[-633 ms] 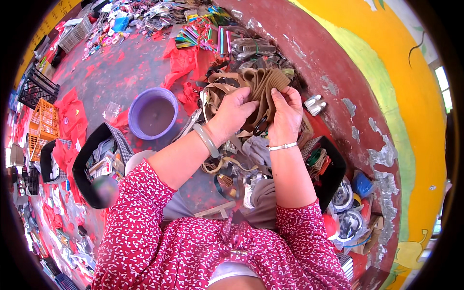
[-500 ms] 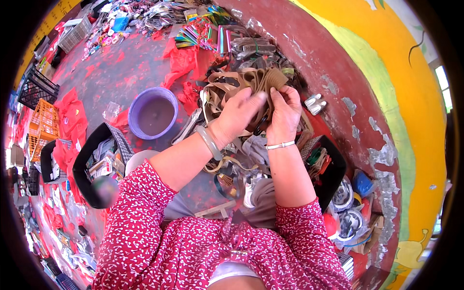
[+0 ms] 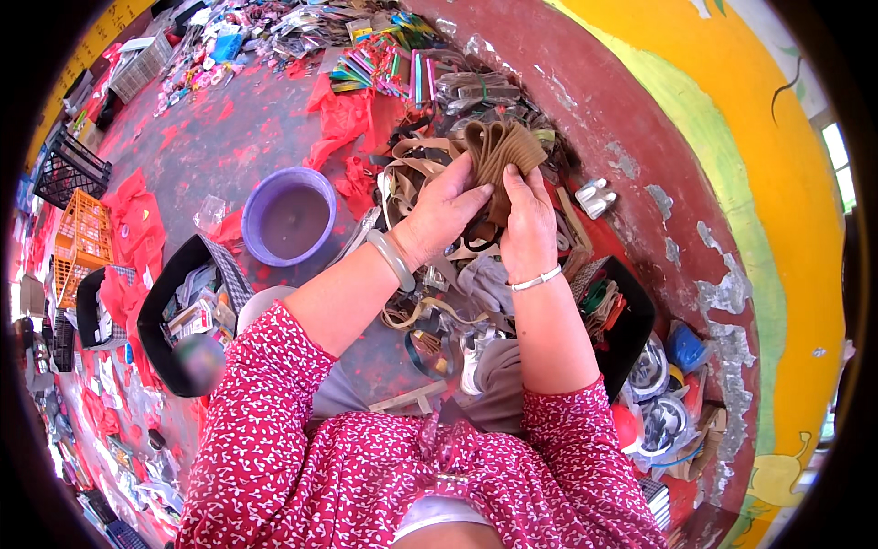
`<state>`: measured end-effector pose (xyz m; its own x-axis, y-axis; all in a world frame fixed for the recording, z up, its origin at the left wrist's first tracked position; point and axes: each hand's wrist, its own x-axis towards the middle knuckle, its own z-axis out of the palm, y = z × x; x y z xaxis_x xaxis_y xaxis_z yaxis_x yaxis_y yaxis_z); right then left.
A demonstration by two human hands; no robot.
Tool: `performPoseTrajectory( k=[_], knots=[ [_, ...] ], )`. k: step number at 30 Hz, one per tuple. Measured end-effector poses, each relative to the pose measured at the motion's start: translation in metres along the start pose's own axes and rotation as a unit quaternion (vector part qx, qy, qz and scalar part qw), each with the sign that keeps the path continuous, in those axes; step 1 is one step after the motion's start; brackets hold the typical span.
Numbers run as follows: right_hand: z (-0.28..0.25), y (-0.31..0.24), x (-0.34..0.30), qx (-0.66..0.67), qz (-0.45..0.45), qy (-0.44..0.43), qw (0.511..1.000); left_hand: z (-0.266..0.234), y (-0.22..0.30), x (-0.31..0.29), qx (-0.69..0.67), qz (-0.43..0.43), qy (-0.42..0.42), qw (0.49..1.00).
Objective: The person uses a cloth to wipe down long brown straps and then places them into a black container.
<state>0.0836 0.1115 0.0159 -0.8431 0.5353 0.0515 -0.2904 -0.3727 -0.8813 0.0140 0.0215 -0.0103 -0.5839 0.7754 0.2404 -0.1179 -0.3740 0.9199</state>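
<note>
Both hands met just above the middle of the frame, closed around a bunch of tan elastic bands [image 3: 498, 151]. Left hand [image 3: 445, 209] gripped the lower part of the bunch from the left, fingers curled and thumb pressed against the bands; a pale green bangle [image 3: 391, 260] sat on that wrist. Right hand [image 3: 529, 218] pinched the bunch from the right, thumb and fingertips pressed together on the folded loops, with a thin silver bracelet [image 3: 536, 279] on its wrist. The bunch stood up above the fingers, its looped ends fanning toward the top of the frame.

Beneath the hands lay a heap of more straps and bands [image 3: 412, 178] on the floor. Left of it, in the upper left of centre, stood a purple basin [image 3: 289, 217] holding murky water. A black tray [image 3: 174, 316] with packets lay at the left, an orange crate [image 3: 80, 233] farther left, and red plastic bags [image 3: 343, 114] above the basin. Another black tray [image 3: 631, 325] lay at the right, near the red and yellow wall [image 3: 722, 183]. Red patterned sleeves [image 3: 265, 403] filled the lower frame.
</note>
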Motion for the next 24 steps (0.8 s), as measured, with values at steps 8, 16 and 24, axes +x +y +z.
performPoseTrajectory(
  k=[8, 16, 24],
  knots=[
    [-0.004, 0.012, 0.002, -0.052, 0.028, -0.007, 0.998, -0.001, -0.012, -0.002, 0.297, 0.013, 0.080, 0.952],
    [-0.006, -0.005, 0.008, 0.068, 0.053, -0.055, 0.995, -0.008, -0.020, 0.003, 0.172, 0.029, 0.065, 0.982],
    [-0.016, -0.009, 0.008, 0.110, 0.074, -0.033, 0.991, -0.005, -0.003, 0.002, 0.106, 0.014, -0.045, 0.993]
  ],
)
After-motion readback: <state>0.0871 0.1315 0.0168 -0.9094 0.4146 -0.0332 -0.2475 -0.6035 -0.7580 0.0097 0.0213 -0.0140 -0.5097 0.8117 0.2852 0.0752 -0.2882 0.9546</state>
